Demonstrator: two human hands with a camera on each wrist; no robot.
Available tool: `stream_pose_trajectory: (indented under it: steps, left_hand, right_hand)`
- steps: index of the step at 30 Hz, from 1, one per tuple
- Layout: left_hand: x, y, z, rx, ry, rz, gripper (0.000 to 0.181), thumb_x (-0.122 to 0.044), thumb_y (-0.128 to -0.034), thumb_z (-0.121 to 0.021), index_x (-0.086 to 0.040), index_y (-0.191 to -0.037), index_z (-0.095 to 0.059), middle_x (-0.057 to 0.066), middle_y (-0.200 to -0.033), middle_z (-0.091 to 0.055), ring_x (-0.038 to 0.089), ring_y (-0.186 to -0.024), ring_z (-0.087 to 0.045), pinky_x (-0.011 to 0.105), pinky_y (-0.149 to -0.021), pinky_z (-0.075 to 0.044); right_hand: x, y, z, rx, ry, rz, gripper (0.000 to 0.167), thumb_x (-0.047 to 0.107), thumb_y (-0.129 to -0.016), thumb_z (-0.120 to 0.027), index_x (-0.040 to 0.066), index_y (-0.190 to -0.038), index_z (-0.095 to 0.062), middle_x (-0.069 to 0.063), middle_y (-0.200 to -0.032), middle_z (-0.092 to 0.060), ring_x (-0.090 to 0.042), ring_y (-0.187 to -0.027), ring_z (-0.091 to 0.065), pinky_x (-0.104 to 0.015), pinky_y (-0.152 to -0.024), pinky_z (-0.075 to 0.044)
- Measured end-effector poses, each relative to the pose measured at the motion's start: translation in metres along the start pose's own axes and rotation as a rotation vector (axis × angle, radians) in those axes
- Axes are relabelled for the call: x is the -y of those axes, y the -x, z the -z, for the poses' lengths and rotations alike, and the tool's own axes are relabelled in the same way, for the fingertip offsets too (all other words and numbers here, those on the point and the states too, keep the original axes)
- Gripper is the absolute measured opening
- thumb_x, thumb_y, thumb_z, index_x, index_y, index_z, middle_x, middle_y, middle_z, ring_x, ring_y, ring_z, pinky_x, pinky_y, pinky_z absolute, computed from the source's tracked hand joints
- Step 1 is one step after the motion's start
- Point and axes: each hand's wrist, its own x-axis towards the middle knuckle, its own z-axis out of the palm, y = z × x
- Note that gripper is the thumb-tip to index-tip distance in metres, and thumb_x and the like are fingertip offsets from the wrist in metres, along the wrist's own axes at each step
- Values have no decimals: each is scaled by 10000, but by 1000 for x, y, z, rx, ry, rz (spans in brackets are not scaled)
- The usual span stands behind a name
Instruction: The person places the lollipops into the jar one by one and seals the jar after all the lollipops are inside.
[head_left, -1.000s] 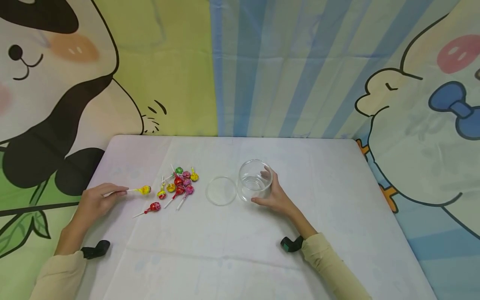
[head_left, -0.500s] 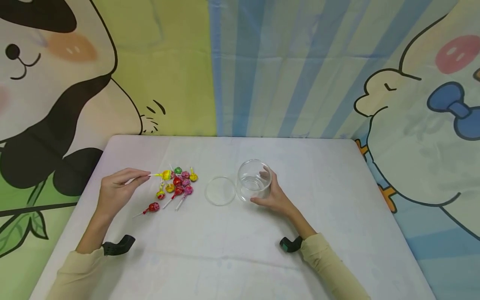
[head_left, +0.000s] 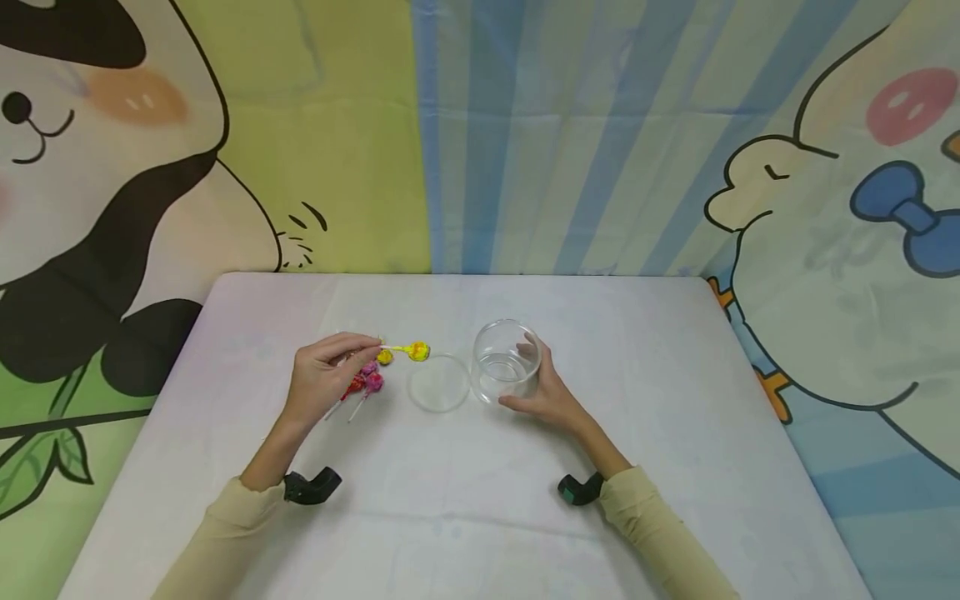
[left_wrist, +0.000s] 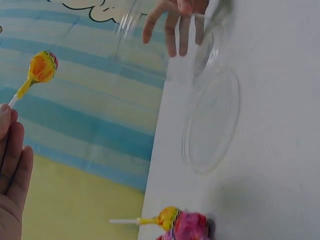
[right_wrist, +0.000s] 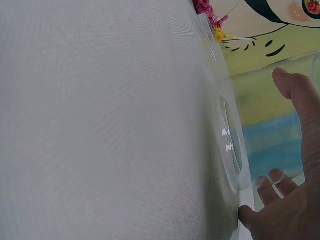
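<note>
My left hand [head_left: 326, 379] pinches a lollipop by its white stick. The yellow-wrapped head of this lollipop [head_left: 418, 351] [left_wrist: 42, 67] points right, above the left part of a clear round lid [head_left: 438, 385] on the table. Just right of the lid stands a clear jar [head_left: 502, 367] with an open top. My right hand [head_left: 551, 396] grips the jar from its right side, thumb in front and fingers behind. Several wrapped lollipops [head_left: 372, 382] lie in a pile under and beside my left hand, which hides part of them.
A white cloth covers the table [head_left: 465, 533]. Behind its far edge hangs a printed curtain [head_left: 517, 150] with cartoon animals. A black wrist camera [head_left: 311, 486] sits at the left cuff and another wrist camera [head_left: 581, 489] at the right.
My left hand has carried the yellow lollipop rightward from the table's left side, over the pile, toward the lid and jar. My right hand and the jar have stayed in place.
</note>
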Motion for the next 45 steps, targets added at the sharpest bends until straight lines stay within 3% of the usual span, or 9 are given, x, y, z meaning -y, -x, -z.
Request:
stream_pose_trajectory:
  steps: [6, 11, 21, 28, 34, 38, 41, 45]
  left_hand:
    - [-6, -14, -25, -36, 124, 49, 165, -3, -848, -706, -2, -1010, -735, 149, -944, -717, 43, -795, -662, 130, -725, -537]
    - [-11, -23, -42, -9, 199, 78, 195, -35, -892, -666, -9, -1077, -720, 182, -1021, -709, 49, -896, -667, 138, -780, -534]
    - [-15, -35, -68, 65, 171, 97, 196, -143, -881, -706, -54, -1053, -733, 133, -1022, -737, 38, -924, -668, 164, -892, -515]
    - [-16, -40, -84, 103, 149, 90, 174, -188, -876, -716, -79, -1010, -738, 85, -988, -744, 37, -902, -668, 183, -903, -517]
    - [-16, -41, -97, 111, 129, 29, 163, -186, -881, -707, -104, -1015, -749, 44, -983, -747, 98, -910, -680, 224, -862, -544]
    - [-16, -43, -105, 133, 84, -64, 156, -163, -872, -714, -82, -997, -762, 42, -929, -750, 97, -793, -650, 193, -712, -535]
    - [-16, -44, -112, 151, 2, -141, 155, -142, -845, -740, -70, -978, -770, 43, -876, -755, 66, -658, -605, 162, -584, -487]
    - [-19, -48, -123, 191, -179, -199, 170, -176, -823, -763, -107, -977, -780, 14, -849, -763, 28, -536, -567, 146, -506, -448]
  right_hand:
    - [2, 0, 0, 1, -4, 7, 1114, 204, -716, -854, 171, -1529, -92, -182, -1501, -361, -393, -1405, -358, -622, -1141, -229]
    - [2, -2, 0, 10, 10, -5, 1117, 228, -719, -853, 197, -1528, -83, -184, -1506, -354, -388, -1414, -347, -627, -1145, -220]
    - [2, -3, 3, 0, 19, 2, 1128, 224, -709, -858, 120, -1526, -87, -177, -1503, -358, -387, -1407, -358, -628, -1147, -218]
    - [0, -3, 0, 8, -3, -40, 1124, 241, -709, -858, 182, -1527, -90, -157, -1515, -352, -365, -1416, -354, -618, -1149, -228]
    - [1, -1, -1, 17, -4, -59, 1124, 244, -712, -854, 234, -1524, -76, -147, -1522, -339, -366, -1415, -357, -620, -1149, -226]
    - [2, -1, -1, 18, -13, -45, 1117, 224, -723, -849, 225, -1526, -73, -158, -1522, -334, -371, -1415, -352, -619, -1147, -230]
    - [1, -1, -1, 18, -24, -26, 1107, 198, -729, -844, 201, -1527, -77, -182, -1527, -327, -391, -1416, -342, -634, -1140, -226]
    - [-1, -1, -1, 12, -30, -6, 1105, 173, -729, -843, 177, -1528, -80, -212, -1521, -332, -415, -1413, -337, -648, -1129, -232]
